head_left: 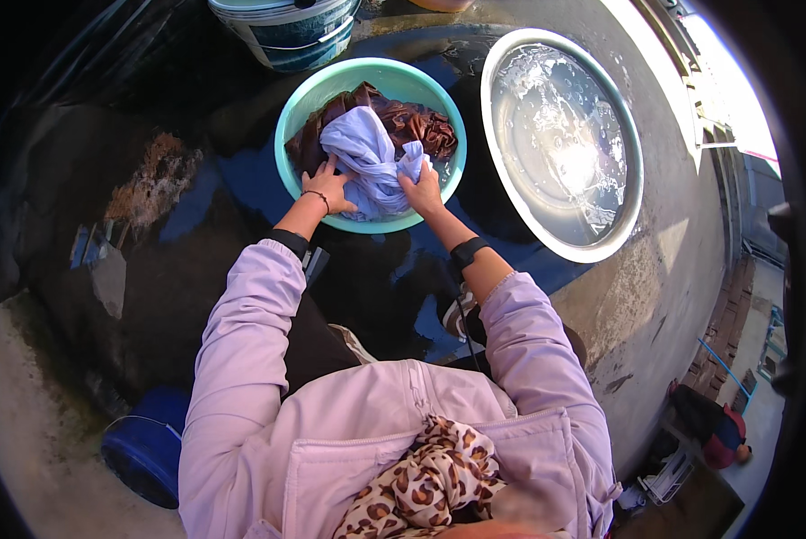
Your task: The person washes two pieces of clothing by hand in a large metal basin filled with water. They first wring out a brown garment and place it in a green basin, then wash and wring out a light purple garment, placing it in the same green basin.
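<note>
A mint-green basin (pixel 292 99) stands low in front of me with wet laundry in it. On top lies a bunched light blue cloth (pixel 367 148), over a shiny dark brown cloth (pixel 421 126). My left hand (pixel 329 189), a thin bracelet at its wrist, grips the blue cloth's left side near the basin's front. Across from it, my right hand (pixel 424 190) is closed round a raised fold at the cloth's right end. Some of the fingers on both hands are hidden by the cloth. Black bands circle both my forearms.
To the right stands a wide pale tub (pixel 632 171) of water with suds. A lidded bucket (pixel 300 40) is behind the basin; a blue bucket (pixel 142 449) stands at lower left. The ground is dark and wet. Another person (pixel 722 436) is far off at lower right.
</note>
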Tool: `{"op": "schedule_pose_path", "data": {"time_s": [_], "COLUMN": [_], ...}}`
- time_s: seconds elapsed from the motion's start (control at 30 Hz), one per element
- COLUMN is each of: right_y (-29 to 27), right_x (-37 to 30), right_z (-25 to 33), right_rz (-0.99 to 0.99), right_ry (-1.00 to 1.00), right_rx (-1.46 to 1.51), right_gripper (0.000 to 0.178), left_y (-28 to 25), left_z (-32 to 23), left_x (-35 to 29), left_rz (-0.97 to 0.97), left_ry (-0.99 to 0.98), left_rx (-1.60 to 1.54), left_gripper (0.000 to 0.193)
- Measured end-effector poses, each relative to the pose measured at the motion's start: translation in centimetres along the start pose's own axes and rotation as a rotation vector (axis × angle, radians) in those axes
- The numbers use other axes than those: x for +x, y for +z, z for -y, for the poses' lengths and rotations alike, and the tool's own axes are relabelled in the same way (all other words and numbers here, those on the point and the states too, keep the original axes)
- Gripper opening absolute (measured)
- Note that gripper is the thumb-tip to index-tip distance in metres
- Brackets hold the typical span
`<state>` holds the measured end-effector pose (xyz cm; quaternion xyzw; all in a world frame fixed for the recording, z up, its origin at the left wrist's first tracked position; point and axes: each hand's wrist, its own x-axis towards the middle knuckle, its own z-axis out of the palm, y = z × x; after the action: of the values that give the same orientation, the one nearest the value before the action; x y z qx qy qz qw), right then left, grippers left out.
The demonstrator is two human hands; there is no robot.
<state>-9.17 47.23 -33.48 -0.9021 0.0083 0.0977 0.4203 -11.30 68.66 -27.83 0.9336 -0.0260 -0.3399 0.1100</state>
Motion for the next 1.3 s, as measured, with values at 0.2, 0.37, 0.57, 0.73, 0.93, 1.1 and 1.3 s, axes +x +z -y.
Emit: {"op": "schedule_pose_path", "data": {"time_s": [0.2, 0.37, 0.57, 0.73, 0.93, 1.1, 1.3], "right_y": [1.4, 2.4, 2.7, 3.1, 3.5, 3.7, 1.4], "right_x": [1.3, 1.8, 2.8, 3.1, 3.9, 2.5, 2.2], "right_z": [-0.9, -0.3, 0.6, 0.3, 0.1, -1.0, -2.9], "right_rz": [0.139, 0.289, 0.421, 0.461, 0.501, 0.342, 0.236], "right_ry": [0.138, 0.244, 0.326, 0.359, 0.425, 0.405, 0.184], "right_rx": [-0.17, -0.323, -0.524, -0.548, -0.553, -0.406, -0.065], "right_gripper": [0.063, 0.067, 0.067, 0.067, 0.068, 0.07, 0.069], "left_y": [1.0, 2.6, 4.0, 4.4, 5.5, 5.8, 2.8], "left_z": [0.7, 1.1, 1.0, 0.6, 0.8, 0.8, 0.2], "left_x": [1.8, 3.3, 4.5, 5.3, 6.2, 6.0, 1.8], "left_rz": [0.091, 0.222, 0.241, 0.306, 0.303, 0.296, 0.031], "left_ry": [0.014, -0.063, -0.09, -0.136, -0.169, -0.159, -0.058], "left_rx": [-0.038, -0.053, -0.021, -0.013, -0.05, -0.017, -0.087], "left_gripper": [0.077, 0.077, 0.067, 0.063, 0.06, 0.059, 0.047]}}
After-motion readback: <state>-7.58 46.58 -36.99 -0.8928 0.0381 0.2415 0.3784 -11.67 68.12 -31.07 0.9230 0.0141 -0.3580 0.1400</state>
